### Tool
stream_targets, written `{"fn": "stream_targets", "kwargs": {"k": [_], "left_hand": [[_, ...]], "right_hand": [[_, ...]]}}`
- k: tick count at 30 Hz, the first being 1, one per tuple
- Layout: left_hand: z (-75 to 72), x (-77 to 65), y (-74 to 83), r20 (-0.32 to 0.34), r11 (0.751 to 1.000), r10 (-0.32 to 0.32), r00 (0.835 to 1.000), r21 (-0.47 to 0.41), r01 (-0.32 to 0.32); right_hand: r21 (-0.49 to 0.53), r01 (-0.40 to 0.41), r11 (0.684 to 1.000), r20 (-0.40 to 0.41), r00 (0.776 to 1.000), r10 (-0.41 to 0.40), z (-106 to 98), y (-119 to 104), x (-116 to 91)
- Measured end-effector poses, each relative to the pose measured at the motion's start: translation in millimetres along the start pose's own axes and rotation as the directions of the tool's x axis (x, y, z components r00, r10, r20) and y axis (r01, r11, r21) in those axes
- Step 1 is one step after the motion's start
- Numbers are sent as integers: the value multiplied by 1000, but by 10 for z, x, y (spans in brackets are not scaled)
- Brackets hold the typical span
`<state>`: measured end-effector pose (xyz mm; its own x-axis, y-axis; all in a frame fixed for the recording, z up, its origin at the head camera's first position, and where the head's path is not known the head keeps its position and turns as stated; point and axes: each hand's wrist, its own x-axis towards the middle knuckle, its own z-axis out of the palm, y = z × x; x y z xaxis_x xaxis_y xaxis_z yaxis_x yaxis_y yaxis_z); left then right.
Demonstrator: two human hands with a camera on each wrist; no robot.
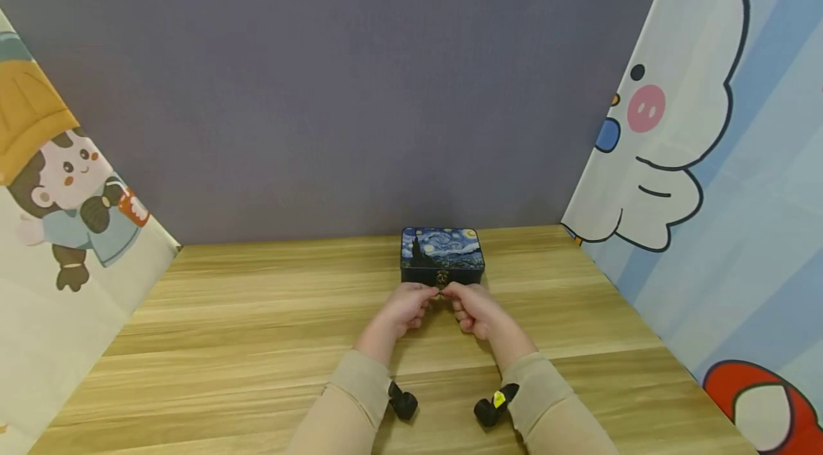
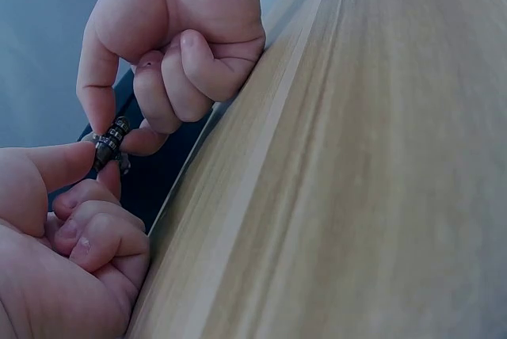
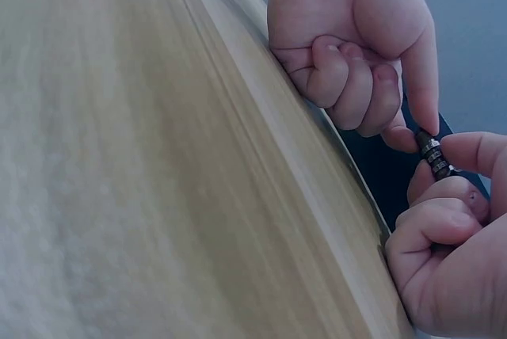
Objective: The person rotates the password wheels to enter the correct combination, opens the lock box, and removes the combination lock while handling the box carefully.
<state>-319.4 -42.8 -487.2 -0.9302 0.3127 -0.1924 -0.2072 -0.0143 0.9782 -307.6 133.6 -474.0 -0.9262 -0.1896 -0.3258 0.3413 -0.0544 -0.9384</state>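
Observation:
A small box (image 1: 444, 249) with a swirling blue night-sky picture on its lid stands closed near the back of the table. On its front is a bronze-coloured clasp (image 1: 441, 278), where a small dark combination lock (image 2: 112, 143) with ringed number dials hangs. My left hand (image 1: 407, 306) pinches one end of the lock between thumb and forefinger, its other fingers curled in. From the opposite side my right hand (image 1: 477, 309) pinches the other end the same way. In the right wrist view the fingertips of both hands meet at the lock's dials (image 3: 433, 154); the shackle is mostly hidden.
The wood-grain table (image 1: 257, 341) stretches out on both sides of the box. Just behind the box rises a grey panel (image 1: 321, 98). Cartoon-printed sheets stand along the left side (image 1: 96, 283) and the right side (image 1: 759, 226).

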Motion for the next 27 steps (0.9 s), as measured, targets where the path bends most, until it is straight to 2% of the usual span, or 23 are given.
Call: {"fn": "stream_targets", "kwargs": {"k": [27], "left_hand": [[-13, 4, -13, 12, 1000, 9, 1000, -13, -9]], "right_hand": [[-7, -6, 1000, -24, 1000, 6, 18, 10, 23]]}}
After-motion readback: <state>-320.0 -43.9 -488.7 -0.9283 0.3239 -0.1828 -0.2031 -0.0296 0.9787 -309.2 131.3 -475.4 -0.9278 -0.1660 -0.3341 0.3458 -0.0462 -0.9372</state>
